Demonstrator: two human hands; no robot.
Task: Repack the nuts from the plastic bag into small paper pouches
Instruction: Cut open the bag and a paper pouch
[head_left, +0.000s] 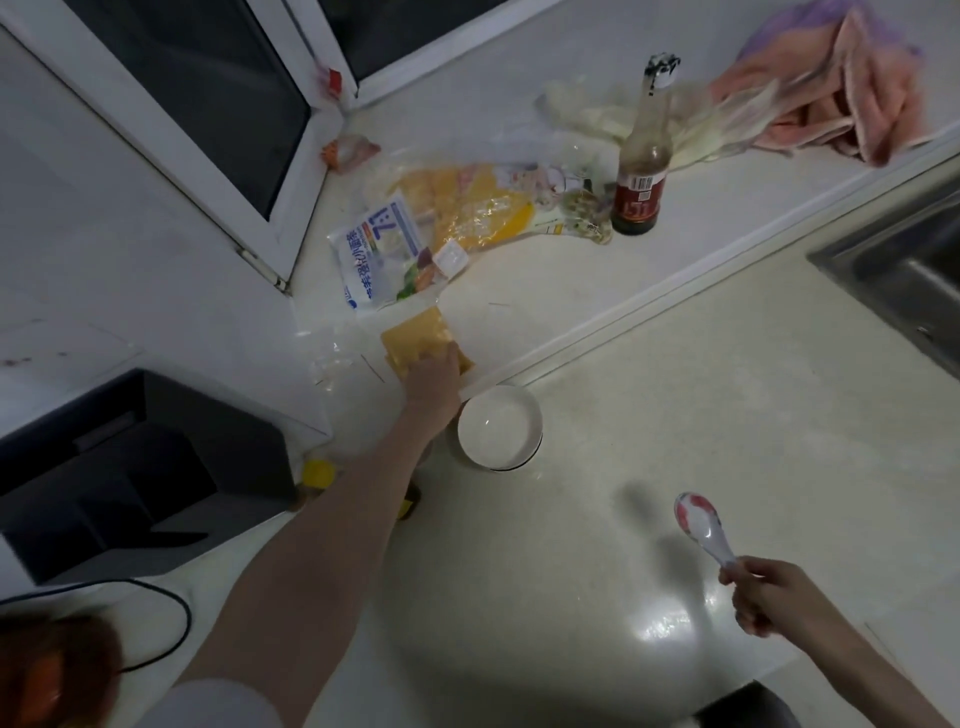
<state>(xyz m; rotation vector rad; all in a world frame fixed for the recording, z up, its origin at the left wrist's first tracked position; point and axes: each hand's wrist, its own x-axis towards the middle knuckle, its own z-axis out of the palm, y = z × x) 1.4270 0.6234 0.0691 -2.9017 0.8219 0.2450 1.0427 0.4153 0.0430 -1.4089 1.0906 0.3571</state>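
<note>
Head view: fetching pouches, scoop ready.
My left hand (434, 376) closes on the tan paper pouches (415, 338) on the ledge beside the bowl (500, 434); my right hand (774, 597) grips the spoon (701, 525). Next, I judge, open one near the nut bag (467, 208).

A: Where's the open room?

B: The lower counter (675, 415) in the middle — wide and bare between the bowl (500, 434) and the sink (904, 270) at the right edge.

A: And the raised ledge (571, 291) behind it?

B: Crowded. A blue-and-white packet (376, 254), a yellow plastic bag (483, 208) and a brown bottle (641, 171) stand in a row, with a pink cloth (852, 98) farther right. There is a clear strip in front of them.

A: The left side?

B: Tight — a dark appliance (140, 467) fills that corner, the left hand (434, 376) reaches onto the yellow pouches (418, 338), and the bowl sits just beside the wrist.
</note>
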